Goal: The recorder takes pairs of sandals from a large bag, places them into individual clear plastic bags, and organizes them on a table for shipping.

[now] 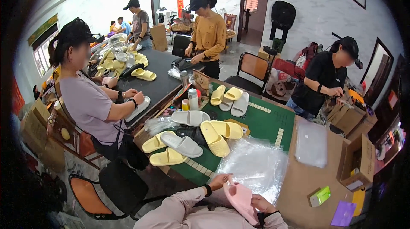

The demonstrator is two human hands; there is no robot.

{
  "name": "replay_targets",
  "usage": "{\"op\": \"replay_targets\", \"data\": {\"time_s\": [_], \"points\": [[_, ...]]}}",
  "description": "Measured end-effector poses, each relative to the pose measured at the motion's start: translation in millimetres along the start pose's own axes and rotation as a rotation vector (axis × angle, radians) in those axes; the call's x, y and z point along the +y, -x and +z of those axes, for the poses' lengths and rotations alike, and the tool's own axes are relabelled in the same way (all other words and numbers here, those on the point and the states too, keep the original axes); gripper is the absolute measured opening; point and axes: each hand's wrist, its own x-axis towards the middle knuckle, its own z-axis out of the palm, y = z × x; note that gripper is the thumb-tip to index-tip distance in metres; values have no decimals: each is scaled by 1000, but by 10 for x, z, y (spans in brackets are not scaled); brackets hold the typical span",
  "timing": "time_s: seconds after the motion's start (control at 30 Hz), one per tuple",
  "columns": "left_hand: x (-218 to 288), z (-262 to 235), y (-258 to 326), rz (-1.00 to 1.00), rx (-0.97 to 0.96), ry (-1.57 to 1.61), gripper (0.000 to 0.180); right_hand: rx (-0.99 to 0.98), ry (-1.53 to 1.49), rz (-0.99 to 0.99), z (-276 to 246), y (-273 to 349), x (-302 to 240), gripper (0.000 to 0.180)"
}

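A pink slipper (pixel 240 198) is held tilted close to my body at the near edge of the table. My left hand (pixel 219 182) pinches its upper left edge, and my right hand (pixel 263 204) grips its right side. Just beyond the slipper lies a spread of clear plastic bags (pixel 254 165) on the green table top (pixel 267 122). To the left of the bags is a loose group of slippers, with a yellow slipper (pixel 214 139) nearest to them and a grey slipper (pixel 181 144) beside it. Part of the pink slipper is covered by my fingers.
More slippers (pixel 240 104) rest at the table's far side near bottles (pixel 193 99). Another stack of plastic bags (pixel 311 143) lies on brown cardboard at right, by an open carton (pixel 356 165). An office chair (pixel 121 186) stands at left. Several people work around the tables.
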Motion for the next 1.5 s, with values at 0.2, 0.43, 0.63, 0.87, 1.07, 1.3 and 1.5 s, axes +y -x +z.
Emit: {"op": "replay_targets", "data": {"time_s": [0.2, 0.43, 0.63, 0.87, 1.07, 1.3, 1.5], "points": [[440, -57, 50, -207, -110, 867, 35, 92, 43, -137, -178, -194, 259, 28], [715, -117, 90, 218, -24, -139, 35, 261, 318, -222, 6, -34, 20, 19], [773, 182, 68, 492, 8, -495, 35, 706, 1319, -524, -174, -379, 312, 17], [865, 431, 119, 517, 95, -808, 43, 740, 1494, -514, 143, -446, 273, 30], [1033, 416, 239, 529, -42, -928, 47, 725, 1486, -460, 95, -573, 313, 36], [1150, 507, 364, 675, -268, -554, 48, 1167, 1835, -689, 37, -697, 282, 40], [1249, 409, 356, 494, -550, -182, 36, 1222, 1551, -553, -283, -906, 304, 31]]}}
